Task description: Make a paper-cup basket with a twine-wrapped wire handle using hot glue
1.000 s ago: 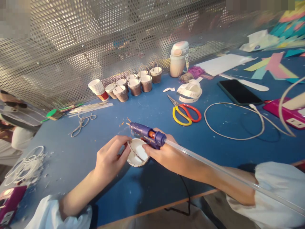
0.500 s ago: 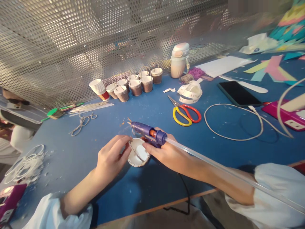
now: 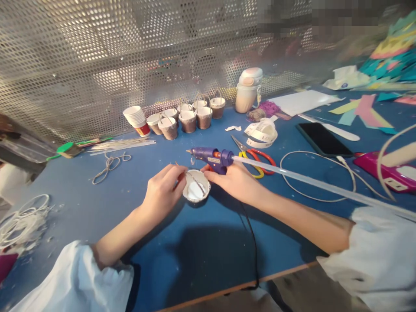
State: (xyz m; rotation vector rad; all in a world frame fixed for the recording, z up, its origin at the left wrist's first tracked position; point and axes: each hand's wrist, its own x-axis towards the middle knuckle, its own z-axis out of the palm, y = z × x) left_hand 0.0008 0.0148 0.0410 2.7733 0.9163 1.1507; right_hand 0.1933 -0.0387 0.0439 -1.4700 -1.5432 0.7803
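My left hand [image 3: 164, 190] pinches a thin cord handle at the left rim of a small white paper cup [image 3: 196, 191] that rests on the blue table [image 3: 201, 242]. My right hand [image 3: 232, 182] grips a purple hot glue gun [image 3: 212, 157] just behind the cup, nozzle pointing left, and its fingertips touch the cup's right rim. A long clear glue stick [image 3: 312, 184] runs out of the gun's back to the right. The gun's black cable [image 3: 250, 234] trails toward the table's front edge.
Several small finished cup baskets [image 3: 191, 119] and a stack of paper cups [image 3: 136, 119] stand at the back by the perforated metal wall. Scissors [image 3: 255, 156], a ribbon roll [image 3: 262, 132], a phone [image 3: 323, 139], a white cable [image 3: 316, 173], a bottle [image 3: 247, 90] and coloured paper [image 3: 367, 108] lie to the right.
Both hands, the cup and the glue gun have shifted up and right in view as the camera tilted. The gun now lies more level, its nozzle raised off the cup rim.
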